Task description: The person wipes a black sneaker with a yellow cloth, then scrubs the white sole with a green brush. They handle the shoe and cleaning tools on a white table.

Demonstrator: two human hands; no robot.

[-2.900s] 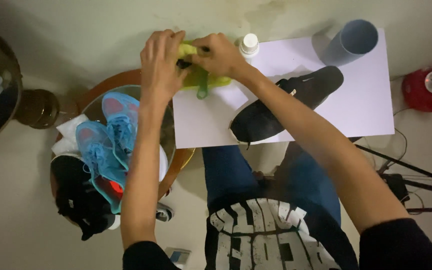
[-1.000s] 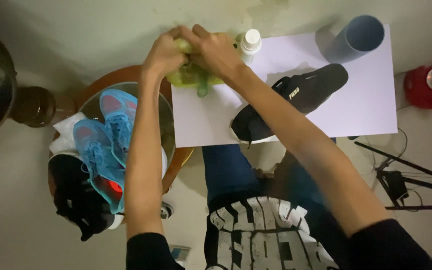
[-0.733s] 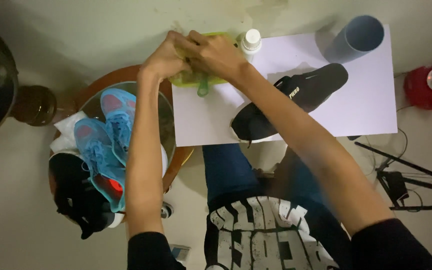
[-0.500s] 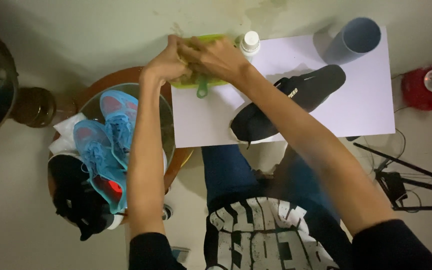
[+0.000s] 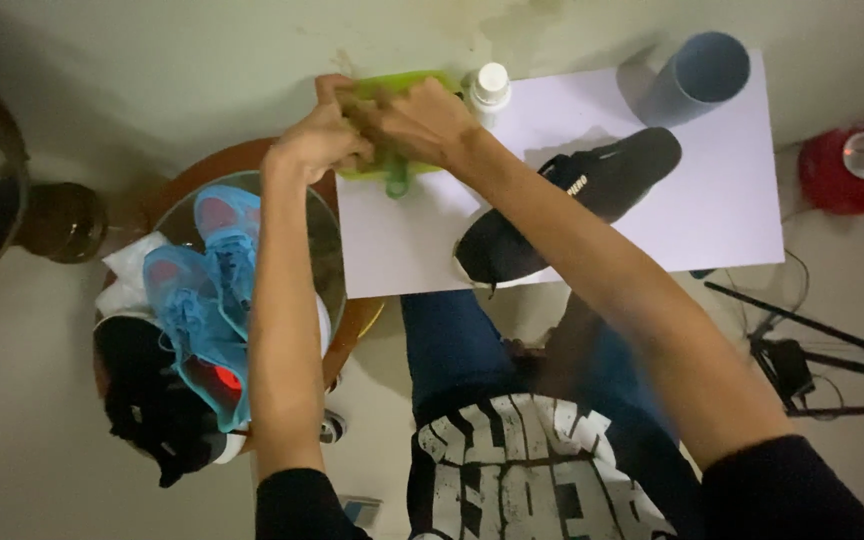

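Landmark: white sheet (image 5: 652,210). Near its near edge lay 1 black shoe (image 5: 562,205). At its far-left corner, left hand (image 5: 317,140) and right hand (image 5: 417,120) were clenched together on a green cloth (image 5: 392,165). Judged soft, light, limp; best gripped in bunched folds. White bottle (image 5: 490,88) stood just beside.
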